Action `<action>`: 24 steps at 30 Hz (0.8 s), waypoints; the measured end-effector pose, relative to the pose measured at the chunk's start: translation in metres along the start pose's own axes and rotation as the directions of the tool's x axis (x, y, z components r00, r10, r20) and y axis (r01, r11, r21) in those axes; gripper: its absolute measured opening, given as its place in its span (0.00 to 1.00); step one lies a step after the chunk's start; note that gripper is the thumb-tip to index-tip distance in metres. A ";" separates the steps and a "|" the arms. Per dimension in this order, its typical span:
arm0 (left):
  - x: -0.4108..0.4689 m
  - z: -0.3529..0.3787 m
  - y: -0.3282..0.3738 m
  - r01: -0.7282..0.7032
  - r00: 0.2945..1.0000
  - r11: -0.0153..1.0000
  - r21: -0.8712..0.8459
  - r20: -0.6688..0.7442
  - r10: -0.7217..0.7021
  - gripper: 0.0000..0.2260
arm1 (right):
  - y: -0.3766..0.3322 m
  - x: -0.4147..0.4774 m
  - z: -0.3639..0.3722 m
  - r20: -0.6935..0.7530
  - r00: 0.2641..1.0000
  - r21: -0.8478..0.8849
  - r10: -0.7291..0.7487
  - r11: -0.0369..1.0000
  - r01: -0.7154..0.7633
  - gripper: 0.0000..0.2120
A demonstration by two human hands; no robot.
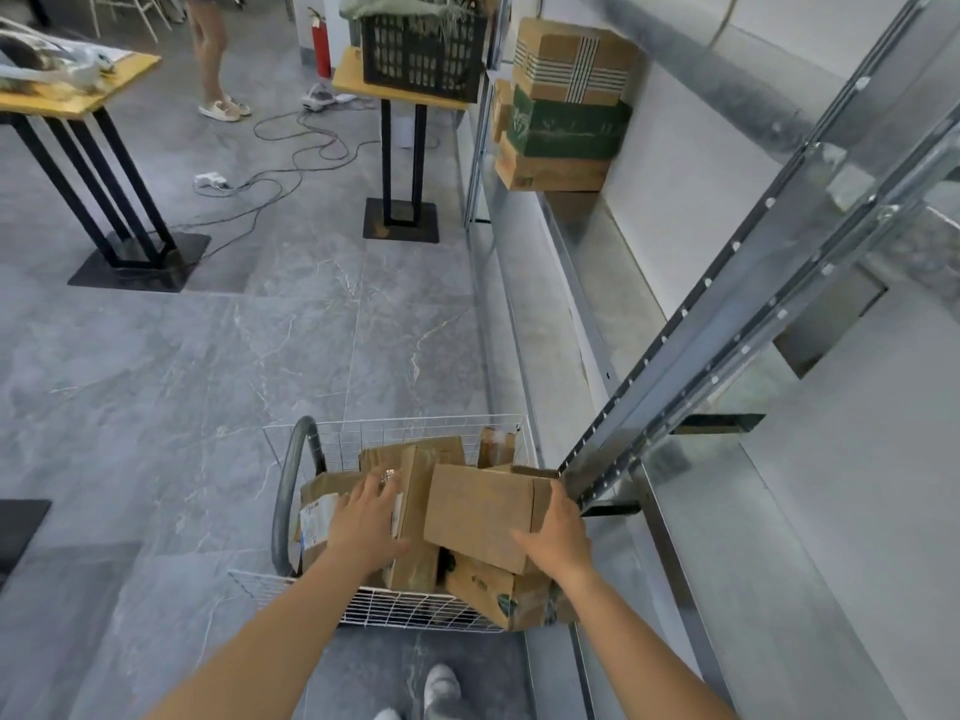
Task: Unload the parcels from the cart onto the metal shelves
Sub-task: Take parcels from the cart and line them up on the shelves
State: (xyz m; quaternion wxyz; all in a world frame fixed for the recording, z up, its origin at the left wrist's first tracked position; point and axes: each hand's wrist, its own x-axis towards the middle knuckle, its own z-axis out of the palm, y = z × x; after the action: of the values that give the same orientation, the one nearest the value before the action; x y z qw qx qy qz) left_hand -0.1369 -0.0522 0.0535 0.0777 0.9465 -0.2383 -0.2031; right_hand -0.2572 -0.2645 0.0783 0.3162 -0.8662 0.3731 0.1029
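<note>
Head view looks down on a white wire cart (395, 426) standing on the grey floor just beside the metal shelves (597, 283), with several cardboard parcels (415, 454) piled inside it. The left hand (366, 517) lies flat on a labelled parcel (319, 511), its fingers (375, 484) straight, spread and grasping nothing. The right hand (558, 537) grips the right end of a plain brown box (483, 511) that lies tilted on top of the pile, thumb along its near edge and the other fingers wrapped round the far side. Further along the shelf sits a stack of three boxes (566, 101). Across the floor, a black crate (423, 52) rests on a wooden worktop (345, 77).
</note>
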 end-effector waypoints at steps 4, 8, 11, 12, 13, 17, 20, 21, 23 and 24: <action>0.017 0.007 0.011 0.013 0.999 1.000 0.013 0.042 -0.014 0.42 | 0.013 0.032 -0.003 0.070 0.996 0.047 0.057 0.997 -0.060 0.47; 0.033 0.009 0.019 0.027 0.998 0.998 0.064 0.063 -0.031 0.42 | 0.028 0.061 -0.002 0.112 0.983 0.098 0.147 0.983 -0.158 0.52; 0.040 0.011 0.025 0.035 0.995 0.996 0.080 0.089 -0.042 0.43 | 0.039 0.075 0.001 0.186 0.958 0.176 0.218 0.952 -0.251 0.57; 0.040 0.013 0.027 0.037 0.994 0.997 0.069 0.098 -0.044 0.42 | 0.042 0.078 0.002 0.218 0.949 0.208 0.226 0.939 -0.272 0.59; 0.040 0.014 0.030 0.038 0.993 0.998 0.056 0.110 -0.044 0.42 | 0.044 0.081 0.004 0.252 0.941 0.241 0.227 0.927 -0.288 0.60; 0.039 0.014 0.040 0.034 0.985 0.998 0.048 0.168 -0.042 0.39 | 0.047 0.086 0.008 0.293 0.934 0.306 0.205 0.905 -0.294 0.61; 0.039 0.014 0.044 0.018 0.983 0.997 0.076 0.179 -0.031 0.34 | 0.042 0.084 0.007 0.259 0.947 0.286 0.188 0.922 -0.261 0.62; 0.039 0.014 0.045 0.014 0.983 0.996 0.086 0.182 -0.030 0.33 | 0.040 0.083 0.006 0.249 0.952 0.292 0.177 0.923 -0.248 0.62; 0.040 0.013 0.047 0.027 0.981 0.997 0.077 0.190 -0.041 0.31 | 0.034 0.082 0.004 0.224 0.964 0.300 0.145 0.930 -0.210 0.61; 0.041 0.012 0.048 0.039 0.980 0.998 0.056 0.193 -0.049 0.30 | 0.031 0.082 0.002 0.212 0.969 0.291 0.125 0.939 -0.185 0.61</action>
State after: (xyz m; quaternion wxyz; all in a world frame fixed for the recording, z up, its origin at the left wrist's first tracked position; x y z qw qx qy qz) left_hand -0.1294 -0.1145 0.0404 0.0248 0.9289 -0.2291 -0.2899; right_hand -0.2220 -0.3267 0.0282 0.4728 -0.7599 0.4200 0.1503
